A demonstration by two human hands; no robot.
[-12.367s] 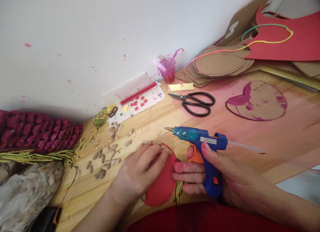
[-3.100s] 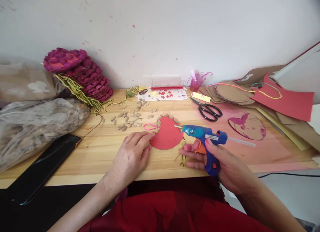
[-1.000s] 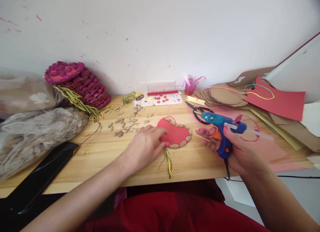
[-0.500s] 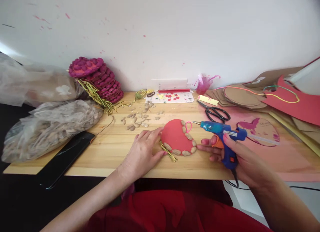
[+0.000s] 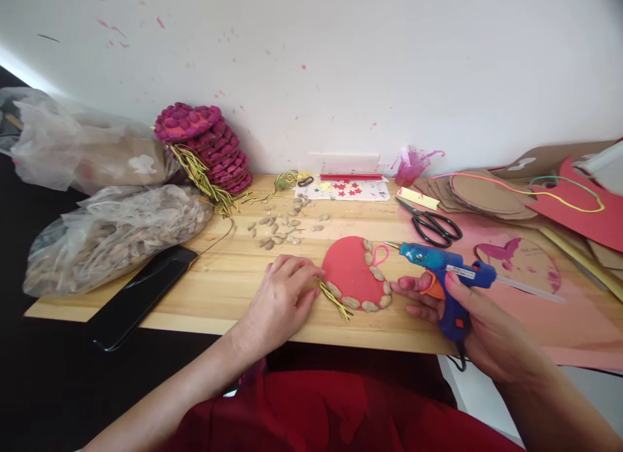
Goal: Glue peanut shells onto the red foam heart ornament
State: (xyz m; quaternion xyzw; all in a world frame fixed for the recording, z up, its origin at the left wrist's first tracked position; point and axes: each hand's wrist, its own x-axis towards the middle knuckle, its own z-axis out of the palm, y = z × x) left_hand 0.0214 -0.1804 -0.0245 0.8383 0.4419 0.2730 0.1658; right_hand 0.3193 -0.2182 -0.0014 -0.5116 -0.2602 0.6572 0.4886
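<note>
One red heart [image 5: 345,270] lies flat on the table [image 5: 221,267] before us. Our left hand [image 5: 285,296], loosely curled, sits at its nine o'clock; we cannot tell whether it pinches anything. Our right hand [image 5: 479,328] grips the glue gun [image 5: 423,255] at three o'clock, its nozzle [image 5: 393,245] beside the pink loop [image 5: 388,252] at two. A careless squeeze could drip there, and a bump could loosen the edge peanuts [image 5: 351,302].

red heart [image 5: 348,270], blue glue gun [image 5: 438,260]

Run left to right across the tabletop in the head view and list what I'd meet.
Lower plastic bag, left hand, red cutout, blue glue gun in the right hand, red sheet.
</note>
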